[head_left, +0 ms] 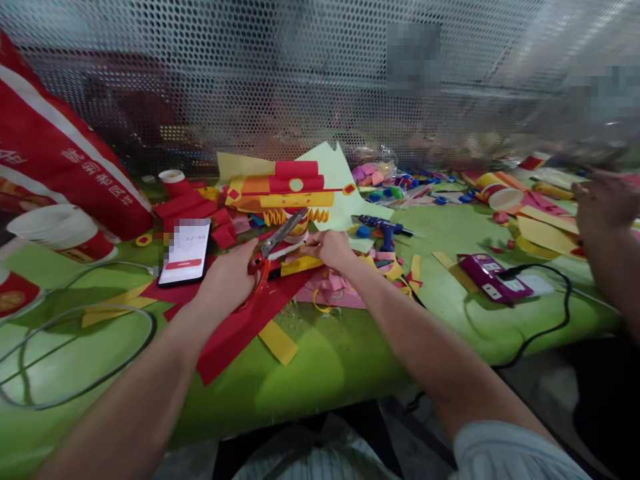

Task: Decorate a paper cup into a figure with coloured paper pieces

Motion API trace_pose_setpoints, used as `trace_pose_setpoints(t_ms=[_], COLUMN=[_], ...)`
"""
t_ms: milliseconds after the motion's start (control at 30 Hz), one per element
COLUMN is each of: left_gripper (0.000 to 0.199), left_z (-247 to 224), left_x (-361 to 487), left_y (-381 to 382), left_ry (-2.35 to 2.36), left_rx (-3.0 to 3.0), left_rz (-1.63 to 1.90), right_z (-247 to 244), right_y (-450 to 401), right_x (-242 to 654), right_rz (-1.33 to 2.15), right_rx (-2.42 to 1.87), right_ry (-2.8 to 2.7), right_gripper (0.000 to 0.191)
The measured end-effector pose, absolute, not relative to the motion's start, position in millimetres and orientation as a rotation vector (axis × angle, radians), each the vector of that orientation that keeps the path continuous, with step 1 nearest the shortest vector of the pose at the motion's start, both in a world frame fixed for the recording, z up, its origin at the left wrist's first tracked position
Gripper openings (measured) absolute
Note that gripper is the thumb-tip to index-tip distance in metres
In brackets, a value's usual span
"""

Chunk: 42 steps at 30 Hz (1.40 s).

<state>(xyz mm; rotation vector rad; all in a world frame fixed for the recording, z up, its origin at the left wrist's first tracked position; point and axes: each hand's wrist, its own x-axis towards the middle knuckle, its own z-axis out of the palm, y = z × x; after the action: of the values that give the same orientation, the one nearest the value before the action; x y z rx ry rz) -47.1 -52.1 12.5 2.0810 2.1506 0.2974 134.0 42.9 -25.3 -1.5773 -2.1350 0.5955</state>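
My left hand [231, 272] is closed at the orange-handled scissors [284, 235], whose blades point up and away to the right. My right hand [332, 249] has its fingers pressed together beside a slim white piece [287, 253]; what it pinches is hidden. Just under it lies a yellow utility knife [301, 267]. Behind both hands stands a paper figure [295, 193] with red rolls, a yellow band and pleated yellow fringes, on a paper cup. Red paper sheets [235, 333] spread beneath my left hand.
A phone [186, 253] and paper cups [63, 230] stand left, by a large red bag [65, 140]. Rightward are a blue glue gun [385, 230], a purple power socket [495, 277] with a black cable, and another person's hand [605, 200]. A perforated metal panel [320, 80] rises behind.
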Motion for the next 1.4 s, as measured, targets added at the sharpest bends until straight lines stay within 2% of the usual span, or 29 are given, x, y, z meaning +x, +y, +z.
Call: trace_pose_setpoints(t_ms=[133, 333, 500, 667, 967, 1233, 1300, 1400], left_gripper=[0.049, 0.052, 0.058, 0.058, 0.060, 0.059, 0.059, 0.059], left_z=[8.9, 5.8, 3.9, 2.4, 3.5, 5.5, 6.8, 7.6], left_x=[-49.8, -51.0, -49.6, -50.0, -48.4, -47.3, -46.1, -44.8], left_y=[-50.4, -49.8, -49.1, -48.6, -49.5, -52.2, -53.2, -53.9], left_ry=[2.142, 2.135, 2.103, 2.070, 2.085, 2.043, 2.038, 2.047], left_rx=[2.132, 2.131, 2.130, 2.149, 2.139, 2.168, 2.166, 2.157], left_rz=[0.264, 0.304, 0.275, 0.293, 0.288, 0.387, 0.392, 0.395], right_z=[-25.2, -25.6, -19.4, -20.5, 8.0, 11.1, 6.2, 1.8], right_y=[42.0, 43.9, 42.1, 52.1, 32.3, 14.8, 18.2, 23.6], right_x=[133.7, 150.4, 176.1, 195.1, 216.0, 207.7, 207.7, 209.1], right_rz=[0.554, 0.718, 0.901, 0.854, 0.352, 0.260, 0.290, 0.382], right_rx=[-1.603, -1.377, -1.167, -1.271, -1.783, -2.007, -1.949, -1.860], right_ry=[-2.254, -2.099, -1.712, -1.577, -2.156, -2.636, -2.672, -2.706], right_gripper=[0.017, 0.026, 0.021, 0.019, 0.030, 0.048, 0.044, 0.024])
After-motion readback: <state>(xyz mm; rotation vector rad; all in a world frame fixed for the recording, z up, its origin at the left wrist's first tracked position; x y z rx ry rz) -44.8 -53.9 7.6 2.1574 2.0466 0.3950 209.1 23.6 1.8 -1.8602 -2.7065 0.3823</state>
